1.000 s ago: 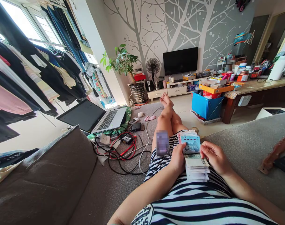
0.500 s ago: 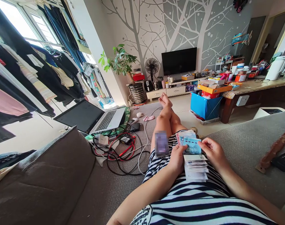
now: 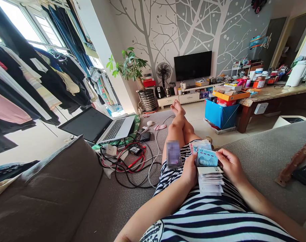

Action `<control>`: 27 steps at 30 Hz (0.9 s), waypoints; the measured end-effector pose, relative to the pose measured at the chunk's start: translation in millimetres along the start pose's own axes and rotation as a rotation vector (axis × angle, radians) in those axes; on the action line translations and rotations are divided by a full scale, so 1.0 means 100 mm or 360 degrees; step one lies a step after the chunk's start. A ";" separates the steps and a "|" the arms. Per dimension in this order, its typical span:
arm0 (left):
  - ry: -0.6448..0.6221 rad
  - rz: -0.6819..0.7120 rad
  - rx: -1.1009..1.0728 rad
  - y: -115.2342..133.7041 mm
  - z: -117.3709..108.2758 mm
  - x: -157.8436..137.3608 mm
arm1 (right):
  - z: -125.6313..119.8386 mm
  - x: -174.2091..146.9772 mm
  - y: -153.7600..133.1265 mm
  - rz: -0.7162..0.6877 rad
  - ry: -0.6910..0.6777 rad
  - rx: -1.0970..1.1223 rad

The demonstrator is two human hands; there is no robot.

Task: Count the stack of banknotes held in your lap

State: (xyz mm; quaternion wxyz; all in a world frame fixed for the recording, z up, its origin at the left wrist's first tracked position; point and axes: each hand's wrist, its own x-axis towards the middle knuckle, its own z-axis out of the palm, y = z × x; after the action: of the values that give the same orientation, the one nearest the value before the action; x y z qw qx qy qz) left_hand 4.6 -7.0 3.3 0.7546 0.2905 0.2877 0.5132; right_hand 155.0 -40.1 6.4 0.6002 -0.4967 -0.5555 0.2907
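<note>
A fanned bundle of banknotes [image 3: 201, 145] is gripped in my left hand [image 3: 189, 171], its thumb at the notes' left edge. My right hand [image 3: 229, 164] pinches the right edge of a blue banknote [image 3: 207, 158] that lies in front of the bundle. Below the hands, a stack of overlapping banknotes [image 3: 210, 181] rests on the striped clothing over my lap. A phone [image 3: 174, 154], its screen blurred out, lies on my thigh left of the left hand.
An open laptop [image 3: 115, 129] sits on the sofa [image 3: 140, 208] to the left, beside tangled cables [image 3: 132, 164]. A brown cushion [image 3: 49, 188] stands nearer. At the right lie a brown stick-like object [image 3: 295, 159] and a dark remote-like object [image 3: 305, 173].
The blue banknote has shifted slightly right and now shows more of its printed portrait. My left thumb has moved up and left off its face. The stack on my lap looks unchanged.
</note>
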 end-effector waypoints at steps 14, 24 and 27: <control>-0.0037 -0.0003 0.0130 0.01 0.00 0.01 | 0.00 -0.04 0.05 -0.0048 -0.0056 0.0168; -0.0042 0.0005 0.0115 0.02 0.01 0.01 | 0.00 -0.05 0.05 -0.0041 -0.0053 0.0202; -0.0032 -0.0017 0.0116 0.02 0.01 0.01 | 0.00 -0.05 0.03 -0.0068 -0.0032 0.0166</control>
State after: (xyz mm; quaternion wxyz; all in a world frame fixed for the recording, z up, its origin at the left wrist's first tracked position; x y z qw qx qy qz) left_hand 4.4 -6.0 5.2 0.7492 0.3213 0.3000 0.4955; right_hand 155.0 -43.7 1.5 0.6259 -0.4498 -0.5560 0.3112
